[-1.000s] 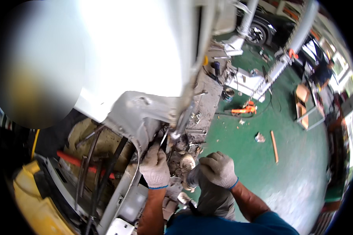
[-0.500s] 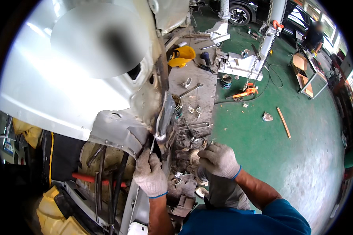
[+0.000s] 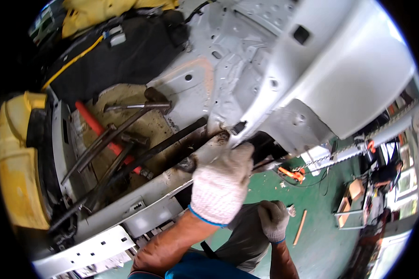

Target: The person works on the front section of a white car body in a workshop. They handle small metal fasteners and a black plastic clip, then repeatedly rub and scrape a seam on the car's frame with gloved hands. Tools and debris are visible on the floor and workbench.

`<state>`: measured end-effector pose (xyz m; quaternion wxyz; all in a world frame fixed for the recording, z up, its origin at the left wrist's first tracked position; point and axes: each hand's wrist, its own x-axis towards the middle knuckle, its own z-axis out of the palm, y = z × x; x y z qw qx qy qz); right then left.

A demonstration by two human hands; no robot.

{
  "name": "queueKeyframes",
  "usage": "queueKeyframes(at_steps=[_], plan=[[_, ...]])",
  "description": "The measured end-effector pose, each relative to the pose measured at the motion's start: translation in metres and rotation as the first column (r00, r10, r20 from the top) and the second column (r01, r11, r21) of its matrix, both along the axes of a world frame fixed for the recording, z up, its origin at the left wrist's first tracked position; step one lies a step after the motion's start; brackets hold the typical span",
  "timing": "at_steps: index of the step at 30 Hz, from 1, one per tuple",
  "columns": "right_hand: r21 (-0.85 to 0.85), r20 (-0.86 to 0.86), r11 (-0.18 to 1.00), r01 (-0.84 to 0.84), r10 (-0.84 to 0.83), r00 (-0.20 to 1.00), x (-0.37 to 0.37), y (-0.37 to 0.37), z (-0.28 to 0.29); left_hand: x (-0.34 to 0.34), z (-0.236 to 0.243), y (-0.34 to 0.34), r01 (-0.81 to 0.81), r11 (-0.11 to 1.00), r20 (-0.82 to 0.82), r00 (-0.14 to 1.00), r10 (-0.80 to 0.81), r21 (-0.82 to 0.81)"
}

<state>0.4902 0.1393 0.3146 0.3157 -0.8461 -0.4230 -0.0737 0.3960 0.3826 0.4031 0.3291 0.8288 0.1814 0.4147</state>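
My left hand (image 3: 222,186), in a white knit glove with a blue cuff, reaches to the lower joint of a pale grey car body panel (image 3: 284,122). Its fingers are bent in against the metal, and whatever they hold is hidden. Beside the fingertips the sill (image 3: 186,163) shows bare, rusty, scorched metal and a dark gap. Lower right, my right hand (image 3: 273,220), gloved alike, is closed with fingers curled down beside my grey-trousered knee (image 3: 246,232). Nothing shows in its grasp.
Several hammers (image 3: 125,125), a red bar (image 3: 97,126) and a long dark bar (image 3: 172,139) lie in the car's floor well. On the green floor are an orange chain hoist (image 3: 292,174) and a wooden stick (image 3: 300,228). A person (image 3: 389,174) stands by a cart (image 3: 351,211) at far right.
My view has swung toward the car's inside. The left hand stays at the panel joint, its fingers now more hidden. My right hand has lowered to beside my knee.
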Motion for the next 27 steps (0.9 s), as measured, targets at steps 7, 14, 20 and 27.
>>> queueKeyframes(at_steps=[7, 14, 20, 27], plan=[[-0.028, -0.021, 0.999, 0.017, -0.018, 1.000, 0.009, 0.004, -0.003, -0.001, 0.016, 0.002, 0.026, 0.999, -0.086, 0.996, -0.023, 0.030], [-0.024, -0.020, 1.000, -0.007, 0.007, 1.000, 0.013, 0.012, 0.003, -0.007, 0.039, 0.008, 0.104, 0.994, -0.152, 0.983, -0.100, 0.015], [-0.046, -0.008, 0.999, -0.016, 0.016, 1.000, 0.012, 0.014, 0.003, -0.002, 0.050, 0.017, 0.191, 0.980, -0.155, 0.971, -0.180, 0.056], [-0.021, -0.025, 0.999, -0.034, 0.034, 0.999, 0.005, 0.018, 0.006, 0.014, 0.055, 0.020, 0.169, 0.979, -0.066, 0.984, -0.163, 0.111]])
